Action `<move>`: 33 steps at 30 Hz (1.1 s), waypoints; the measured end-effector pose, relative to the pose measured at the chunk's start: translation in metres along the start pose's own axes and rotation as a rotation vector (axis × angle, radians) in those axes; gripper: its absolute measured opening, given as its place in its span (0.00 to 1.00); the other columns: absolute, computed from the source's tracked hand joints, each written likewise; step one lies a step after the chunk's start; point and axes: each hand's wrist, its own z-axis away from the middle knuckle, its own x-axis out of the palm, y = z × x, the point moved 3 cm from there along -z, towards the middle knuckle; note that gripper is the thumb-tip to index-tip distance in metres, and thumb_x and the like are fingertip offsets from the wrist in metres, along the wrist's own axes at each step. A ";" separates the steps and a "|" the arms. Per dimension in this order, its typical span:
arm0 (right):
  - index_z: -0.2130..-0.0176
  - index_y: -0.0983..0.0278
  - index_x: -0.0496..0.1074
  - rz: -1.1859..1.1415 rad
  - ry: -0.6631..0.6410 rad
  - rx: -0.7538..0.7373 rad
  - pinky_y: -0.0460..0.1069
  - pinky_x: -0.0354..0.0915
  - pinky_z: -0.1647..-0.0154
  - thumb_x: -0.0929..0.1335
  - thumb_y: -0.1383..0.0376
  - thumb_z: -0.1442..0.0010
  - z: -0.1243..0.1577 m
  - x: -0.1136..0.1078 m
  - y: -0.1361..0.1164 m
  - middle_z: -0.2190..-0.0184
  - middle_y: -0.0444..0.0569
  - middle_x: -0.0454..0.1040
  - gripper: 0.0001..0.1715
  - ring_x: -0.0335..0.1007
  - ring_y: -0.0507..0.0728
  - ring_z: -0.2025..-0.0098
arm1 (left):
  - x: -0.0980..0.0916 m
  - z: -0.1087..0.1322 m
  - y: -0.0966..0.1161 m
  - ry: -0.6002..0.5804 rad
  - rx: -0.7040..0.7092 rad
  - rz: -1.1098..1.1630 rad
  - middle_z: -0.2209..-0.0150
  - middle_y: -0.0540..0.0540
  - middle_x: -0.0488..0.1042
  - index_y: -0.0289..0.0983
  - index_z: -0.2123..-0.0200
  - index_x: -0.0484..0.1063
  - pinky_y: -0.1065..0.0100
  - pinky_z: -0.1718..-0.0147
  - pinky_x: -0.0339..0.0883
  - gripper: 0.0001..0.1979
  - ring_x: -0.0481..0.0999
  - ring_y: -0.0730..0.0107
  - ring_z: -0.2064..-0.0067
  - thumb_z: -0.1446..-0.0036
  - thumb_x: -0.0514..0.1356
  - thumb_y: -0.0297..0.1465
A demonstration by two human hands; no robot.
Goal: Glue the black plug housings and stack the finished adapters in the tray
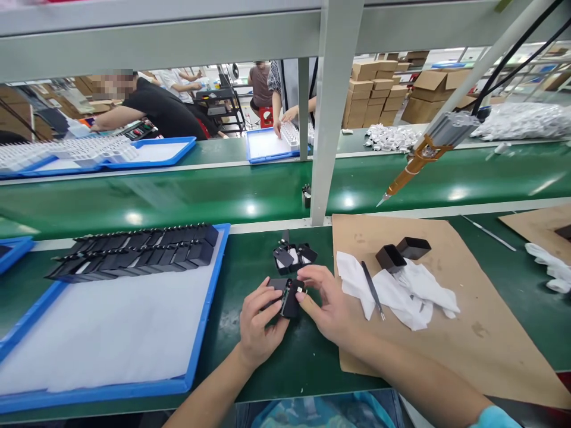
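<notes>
My left hand (pixel 263 324) is wrapped round a small black plastic casing (pixel 277 285) that shows a bit of green circuit board at its open end. At that end my right hand (pixel 330 303) pinches a black end cap (pixel 291 299) between thumb and fingers, right against the casing. Whether cap and casing are joined, I cannot tell. Just beyond my hands, several black end caps with white parts (pixel 292 257) lie in a small cluster on the green bench.
To the left, a blue tray (pixel 209 285) holds rows of black casings (pixel 147 252). Brown cardboard (pixel 401 356) on the right carries white wipes (pixel 414 294), tweezers (pixel 372 288) and two black sleeves (pixel 391 258). A dispensing nozzle (pixel 404 175) hangs above. Co-workers sit beyond the green conveyor (pixel 223 196).
</notes>
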 end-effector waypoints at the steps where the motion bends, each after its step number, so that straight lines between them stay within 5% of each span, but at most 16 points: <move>1: 0.52 0.58 0.72 -0.036 0.019 0.052 0.51 0.75 0.55 0.68 0.63 0.38 0.002 0.002 0.002 0.56 0.51 0.75 0.13 0.75 0.55 0.55 | 0.000 0.001 0.000 0.003 0.009 -0.015 0.57 0.47 0.71 0.44 0.56 0.63 0.50 0.52 0.78 0.19 0.75 0.66 0.54 0.47 0.65 0.23; 14: 0.58 0.59 0.73 -0.113 0.000 0.069 0.47 0.76 0.62 0.69 0.63 0.39 0.007 0.015 0.006 0.55 0.51 0.76 0.07 0.75 0.55 0.54 | -0.003 0.002 0.004 0.052 0.043 -0.096 0.58 0.48 0.72 0.44 0.58 0.65 0.48 0.51 0.77 0.18 0.73 0.66 0.56 0.47 0.65 0.21; 21: 0.63 0.60 0.72 -0.260 -0.030 0.218 0.45 0.73 0.66 0.68 0.61 0.38 0.008 0.021 0.014 0.58 0.50 0.75 0.05 0.74 0.54 0.56 | -0.002 0.002 0.012 0.071 0.063 -0.077 0.59 0.46 0.70 0.40 0.60 0.66 0.48 0.52 0.76 0.15 0.70 0.67 0.58 0.47 0.63 0.18; 26: 0.66 0.59 0.71 -0.368 -0.005 0.208 0.47 0.72 0.59 0.70 0.60 0.40 0.011 0.025 0.020 0.59 0.47 0.75 0.06 0.74 0.53 0.57 | -0.002 0.003 0.015 0.086 0.061 -0.062 0.60 0.47 0.70 0.39 0.61 0.66 0.48 0.52 0.75 0.16 0.70 0.68 0.59 0.48 0.63 0.16; 33: 0.49 0.56 0.71 -0.548 -0.185 0.414 0.50 0.71 0.51 0.67 0.56 0.37 0.008 0.032 0.019 0.52 0.48 0.78 0.17 0.76 0.53 0.53 | 0.002 0.004 0.016 0.099 0.060 -0.046 0.61 0.47 0.71 0.39 0.60 0.67 0.48 0.50 0.73 0.17 0.70 0.66 0.58 0.49 0.63 0.16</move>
